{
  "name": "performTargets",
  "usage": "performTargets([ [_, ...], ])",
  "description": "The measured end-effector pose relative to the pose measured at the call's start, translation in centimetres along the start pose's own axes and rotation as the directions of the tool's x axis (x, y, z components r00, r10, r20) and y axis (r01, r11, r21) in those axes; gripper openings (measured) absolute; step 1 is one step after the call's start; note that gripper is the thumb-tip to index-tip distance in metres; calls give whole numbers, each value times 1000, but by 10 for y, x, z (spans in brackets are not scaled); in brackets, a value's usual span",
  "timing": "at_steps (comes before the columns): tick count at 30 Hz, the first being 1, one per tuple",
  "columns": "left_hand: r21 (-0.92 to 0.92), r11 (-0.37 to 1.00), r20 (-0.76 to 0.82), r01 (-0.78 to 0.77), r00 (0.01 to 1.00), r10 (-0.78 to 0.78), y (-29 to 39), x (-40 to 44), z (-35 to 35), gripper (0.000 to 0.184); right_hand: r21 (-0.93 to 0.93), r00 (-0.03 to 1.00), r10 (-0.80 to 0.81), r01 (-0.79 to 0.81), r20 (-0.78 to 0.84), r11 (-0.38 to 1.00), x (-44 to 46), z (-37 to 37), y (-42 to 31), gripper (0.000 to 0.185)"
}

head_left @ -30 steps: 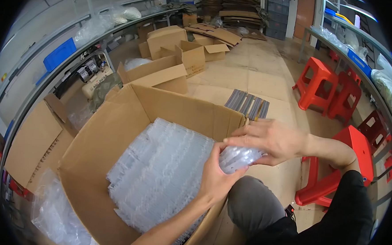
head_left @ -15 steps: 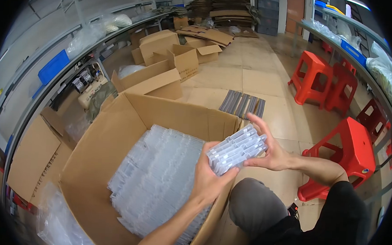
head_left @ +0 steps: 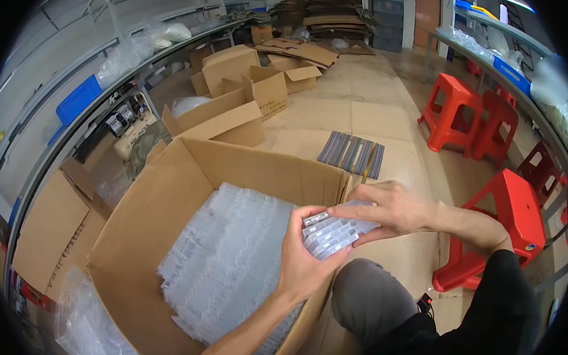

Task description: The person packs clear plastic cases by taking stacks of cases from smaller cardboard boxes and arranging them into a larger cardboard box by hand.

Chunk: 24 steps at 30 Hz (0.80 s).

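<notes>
Between my two hands, over the right edge of a large cardboard box (head_left: 146, 228), is a small stack of clear plastic cases (head_left: 332, 235). My left hand (head_left: 305, 256) grips the stack from the left and below, thumb along its near side. My right hand (head_left: 388, 209) lies over the top and right end, its fingers closed across the cases and covering part of them. Inside the box, rows of similar clear plastic pieces (head_left: 228, 258) stand packed close together. What the cases are for cannot be made out.
A striped flat mat-like piece (head_left: 351, 156) lies on the floor beyond the box. Red plastic stools (head_left: 516, 215) stand at the right under a bench. Open cartons (head_left: 229, 120) sit behind the box, and clear plastic bags (head_left: 90, 321) lie at its left.
My right hand has swung from the right end of the stack to over its top, fingers now folded across it. The stack has tilted slightly; my left hand keeps its hold.
</notes>
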<state>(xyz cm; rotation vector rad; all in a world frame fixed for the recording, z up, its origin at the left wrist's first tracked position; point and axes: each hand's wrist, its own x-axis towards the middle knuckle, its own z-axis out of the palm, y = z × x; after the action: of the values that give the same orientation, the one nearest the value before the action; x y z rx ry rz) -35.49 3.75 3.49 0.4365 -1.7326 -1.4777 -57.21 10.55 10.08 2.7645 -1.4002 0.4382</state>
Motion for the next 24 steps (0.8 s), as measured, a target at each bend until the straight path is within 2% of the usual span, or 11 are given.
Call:
performTargets([
  [4,-9,999,22,32,999,-32,-12,-6,5,66,-163,992,-118,122,39,979,6,-3,-1,79],
  [6,-211,977,-105,-6,994,-16,-16,-4,10,62,317,968,-19,101,-250,943,4,22,8,85],
  [7,-211,977,-110,-10,994,-14,-17,-2,9,62,316,968,-25,105,-249,943,2,27,7,85],
  [9,-269,963,-54,35,997,-51,-16,6,4,61,455,930,175,-8,-325,890,2,32,4,90],
  [11,-273,960,-10,69,997,-74,-15,9,-1,58,445,937,173,-21,-304,895,5,27,3,90],
  [14,-288,952,-7,100,994,-107,-15,6,0,51,398,978,168,-106,-123,911,14,-3,-6,87],
  [16,-167,982,-13,90,996,-94,-15,7,1,45,-156,996,-20,6,-92,988,21,-27,-16,75],
  [17,-169,981,-16,91,995,-95,-18,6,2,45,-187,999,-8,1,-33,982,23,-27,-20,68],
  [20,-252,963,-17,92,995,-99,-24,6,6,43,-22,982,131,-129,134,991,32,-20,-19,66],
  [23,-209,974,-22,82,996,-89,-21,5,2,48,38,993,5,-10,122,999,40,-25,-12,64],
  [24,-194,978,-16,73,997,-77,-20,6,0,52,110,964,87,-118,250,987,49,-35,-14,61],
])
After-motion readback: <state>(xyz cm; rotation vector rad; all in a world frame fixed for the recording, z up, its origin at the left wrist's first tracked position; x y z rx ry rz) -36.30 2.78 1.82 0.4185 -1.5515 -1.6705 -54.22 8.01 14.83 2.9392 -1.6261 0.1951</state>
